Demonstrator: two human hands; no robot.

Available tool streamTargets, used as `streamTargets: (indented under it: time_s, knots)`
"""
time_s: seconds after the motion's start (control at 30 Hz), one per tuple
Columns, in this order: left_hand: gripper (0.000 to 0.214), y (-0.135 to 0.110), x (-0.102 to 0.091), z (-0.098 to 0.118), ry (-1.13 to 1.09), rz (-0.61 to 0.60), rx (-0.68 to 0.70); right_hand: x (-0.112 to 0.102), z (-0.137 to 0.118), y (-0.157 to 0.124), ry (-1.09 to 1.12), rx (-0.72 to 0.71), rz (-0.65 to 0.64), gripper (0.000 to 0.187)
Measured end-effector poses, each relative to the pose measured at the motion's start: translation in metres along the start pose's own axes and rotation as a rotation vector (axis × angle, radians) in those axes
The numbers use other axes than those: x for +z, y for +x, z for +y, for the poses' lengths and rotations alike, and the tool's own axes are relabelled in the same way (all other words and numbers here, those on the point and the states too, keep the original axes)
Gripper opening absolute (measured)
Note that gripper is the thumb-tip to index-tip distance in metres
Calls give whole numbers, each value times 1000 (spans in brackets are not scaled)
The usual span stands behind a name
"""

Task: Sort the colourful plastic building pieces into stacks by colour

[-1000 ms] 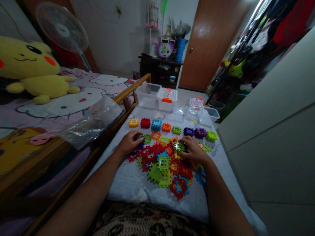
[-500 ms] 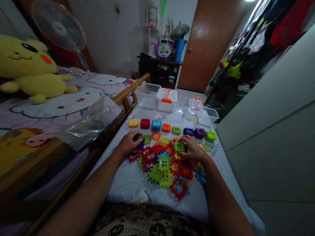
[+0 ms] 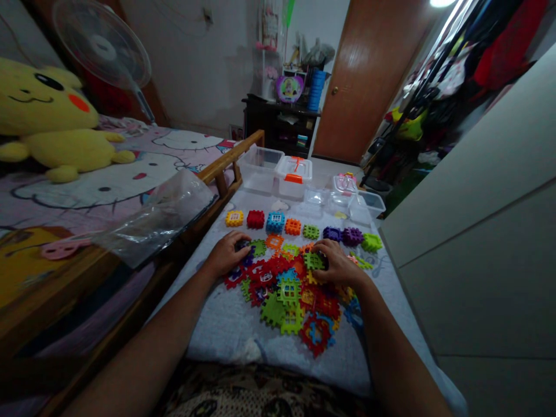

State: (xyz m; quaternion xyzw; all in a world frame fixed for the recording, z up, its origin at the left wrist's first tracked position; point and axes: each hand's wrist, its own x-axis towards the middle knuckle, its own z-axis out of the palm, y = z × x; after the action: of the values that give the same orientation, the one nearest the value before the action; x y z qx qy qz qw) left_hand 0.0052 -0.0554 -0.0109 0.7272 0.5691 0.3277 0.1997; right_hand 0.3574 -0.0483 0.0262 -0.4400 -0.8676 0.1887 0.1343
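A heap of flat, toothed plastic tiles (image 3: 290, 292) in red, green, yellow, blue and orange lies on a pale quilted mat (image 3: 226, 321). My left hand (image 3: 226, 253) rests on the heap's left edge, fingers curled over a dark purple tile (image 3: 244, 250). My right hand (image 3: 336, 264) sits on the heap's upper right, fingers closed round a green tile (image 3: 313, 260). Beyond the heap runs a row of assembled cubes, from a yellow cube (image 3: 234, 218) on the left to a green cube (image 3: 372, 242) on the right.
Clear plastic boxes (image 3: 260, 167), one with an orange latch (image 3: 294, 174), stand behind the cubes. A wooden bed rail (image 3: 226, 162) and a crumpled plastic bag (image 3: 160, 214) border the left. A white cabinet (image 3: 478, 231) rises on the right. A yellow plush toy (image 3: 56, 124) lies on the bed.
Both hands stay on the heap almost unmoved. The view has shifted slightly.
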Motion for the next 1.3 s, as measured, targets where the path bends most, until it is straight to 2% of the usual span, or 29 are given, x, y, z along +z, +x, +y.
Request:
streamTargets:
  time_s: [0.17,0.3,0.47,0.63,0.8,1.03,1.17,1.3]
  knots:
    - [27,0,1,-2,-9,-6,8,-13,5,10,-84,-24,159,44]
    - [28,0,1,-1,-24,-8,3,-26,15,39,-177,15,219,45]
    - [26,0,-1,2,-32,-2,-9,-25,28,76,-296,165,132,50]
    - [26,-1,-1,2,-31,0,-16,-19,35,88,-348,237,21,51]
    - [26,0,-2,4,-33,-6,-12,-18,36,89,-381,247,-45,57]
    - [24,0,-2,5,-37,-5,-17,-19,28,86,-382,247,-18,67]
    - [24,-1,-3,3,-29,-25,-5,-23,22,67,-338,170,97,64]
    - [23,-1,-4,4,-24,-37,16,-22,15,33,-291,74,104,51]
